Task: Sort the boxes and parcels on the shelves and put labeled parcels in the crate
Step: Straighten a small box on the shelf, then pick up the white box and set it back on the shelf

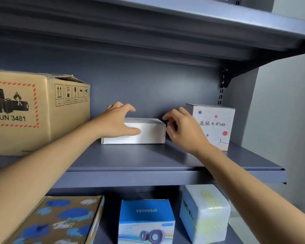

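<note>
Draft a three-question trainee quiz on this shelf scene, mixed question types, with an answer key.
1. True or false: the white box sits between the UN 3481 carton and the dotted cup box.
2. Whose thumb lies on the white box's front? A: left hand. B: right hand.
3. Fill in: the blue box on the lower shelf reads ____.
Key: 1 true; 2 A; 3 SPEAKERS.

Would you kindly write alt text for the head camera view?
Two hands reach for a small white box on a grey shelf, left hand over its top, right hand at its right end. A large cardboard box stands to its left, a decorated white box to its right.
</note>
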Tool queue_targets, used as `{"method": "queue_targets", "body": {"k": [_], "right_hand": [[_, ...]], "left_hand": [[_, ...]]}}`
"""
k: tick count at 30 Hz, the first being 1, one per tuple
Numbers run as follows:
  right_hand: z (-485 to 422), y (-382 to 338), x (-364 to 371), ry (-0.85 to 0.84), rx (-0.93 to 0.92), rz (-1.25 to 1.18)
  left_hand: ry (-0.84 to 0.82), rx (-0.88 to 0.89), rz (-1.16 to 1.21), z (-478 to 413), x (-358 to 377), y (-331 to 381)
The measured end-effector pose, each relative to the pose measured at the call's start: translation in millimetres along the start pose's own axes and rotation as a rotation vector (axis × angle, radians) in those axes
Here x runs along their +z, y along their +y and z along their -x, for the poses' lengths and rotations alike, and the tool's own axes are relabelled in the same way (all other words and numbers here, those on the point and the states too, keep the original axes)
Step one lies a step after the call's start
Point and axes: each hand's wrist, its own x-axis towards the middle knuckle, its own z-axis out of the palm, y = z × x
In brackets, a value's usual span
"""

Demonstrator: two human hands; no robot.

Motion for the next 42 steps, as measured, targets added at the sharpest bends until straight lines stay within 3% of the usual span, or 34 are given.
{"method": "queue_targets", "body": {"k": [3,8,11,17,21,27,32,36,42], "right_hand": [[-9.2,-9.3,16.0,-0.13,0.193,0.052],[-6.6,-4.0,24.1,-0.307,0.425,-0.165],[-4.1,-3.7,18.4,-0.295,0.417,-0.245],[-3.7,-5.6,14.2,-0.085,0.358,-0.614],[3.8,-15.3,17.0,-0.129,0.157,-0.498],[8.7,-7.3,17.1,-0.203,0.163,-0.235],[8.3,-2.5,15.6,-0.156,0.266,-0.235],[10.7,0.8,15.1,-0.147,0.23,-0.292],[9.8,2.6,17.2,-0.178,0.119,-0.377]], "left_hand": [[-0.022,0.052,-0.15,9.3,6.4,-12.0],[0.024,0.124,-0.283,13.4,20.2,-15.3],[0.056,0.113,-0.315,10.0,24.2,-12.6],[0.172,0.096,-0.317,10.1,19.4,-16.2],[0.258,0.166,-0.351,9.4,22.3,-11.9],[0.363,0.248,-0.078,12.8,16.5,-13.8],[0.337,0.258,0.068,14.1,14.0,-19.3],[0.354,0.285,0.199,13.5,12.3,-19.0],[0.227,0.393,0.427,14.6,9.4,-14.8]]}}
